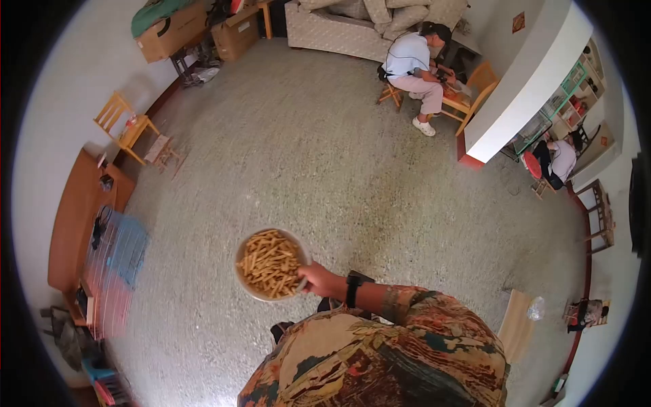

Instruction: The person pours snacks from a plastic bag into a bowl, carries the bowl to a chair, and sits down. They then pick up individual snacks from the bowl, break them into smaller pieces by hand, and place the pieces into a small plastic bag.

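My right hand (317,279) grips the rim of a round pale bowl (303,251), with a dark band around the wrist. The thumb is over the edge and the other fingers are partly hidden by the bowl. A heap of short yellow-brown sticks (269,263) fills the bowl; they look like fried snack sticks, though I cannot be sure. It is held out over the speckled grey floor (271,156), in front of my patterned shirt (380,353). My left hand is out of view.
A person (410,57) sits bent over a wooden chair (480,88) by a pillar (522,81). Another person (561,161) sits farther right. A chair (125,127), wire racks (127,251) and a wooden bench (74,224) line the left wall. A sofa (325,30) stands at the back.
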Demonstrator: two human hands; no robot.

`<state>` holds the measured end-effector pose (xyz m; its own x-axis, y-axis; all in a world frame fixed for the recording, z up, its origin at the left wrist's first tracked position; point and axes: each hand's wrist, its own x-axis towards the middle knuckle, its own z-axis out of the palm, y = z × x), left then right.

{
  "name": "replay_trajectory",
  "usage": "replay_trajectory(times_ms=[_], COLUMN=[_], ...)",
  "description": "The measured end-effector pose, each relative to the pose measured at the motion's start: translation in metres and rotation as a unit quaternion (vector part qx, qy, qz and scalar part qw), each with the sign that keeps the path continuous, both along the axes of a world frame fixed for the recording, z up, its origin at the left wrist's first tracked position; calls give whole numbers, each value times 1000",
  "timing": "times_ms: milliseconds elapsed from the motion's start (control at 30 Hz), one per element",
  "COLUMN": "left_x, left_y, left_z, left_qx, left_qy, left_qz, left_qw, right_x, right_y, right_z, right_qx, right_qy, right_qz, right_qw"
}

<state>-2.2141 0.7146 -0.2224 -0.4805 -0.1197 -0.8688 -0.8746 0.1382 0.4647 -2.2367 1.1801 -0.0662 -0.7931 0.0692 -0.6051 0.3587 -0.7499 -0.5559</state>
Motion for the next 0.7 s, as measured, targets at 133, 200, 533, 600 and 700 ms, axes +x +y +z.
replay_trajectory(times_ms=[133, 200, 533, 600, 700], left_x=[-87, -129, -405, -458, -567], left_y=[26, 28, 27, 43, 56], left_z=[-20, -18, 41, 73, 84], left_qx=[11, 16, 9, -1, -15], left_qy=[-8, 2, 64, 107, 135], left_qz=[-15, 2, 137, 95, 66], left_qw=[1000, 1000, 988, 990, 989], right_x=[-115, -166, -384, -387, -471], right_y=[2, 11, 61, 73, 87], right_z=[9, 7, -1, 1, -13], right_qx=[-27, 52, -70, -55, -54], right_qy=[18, 51, -20, -15, -27], right_qz=[-10, 37, -36, -35, -56], right_qw=[999, 997, 997, 998, 997])
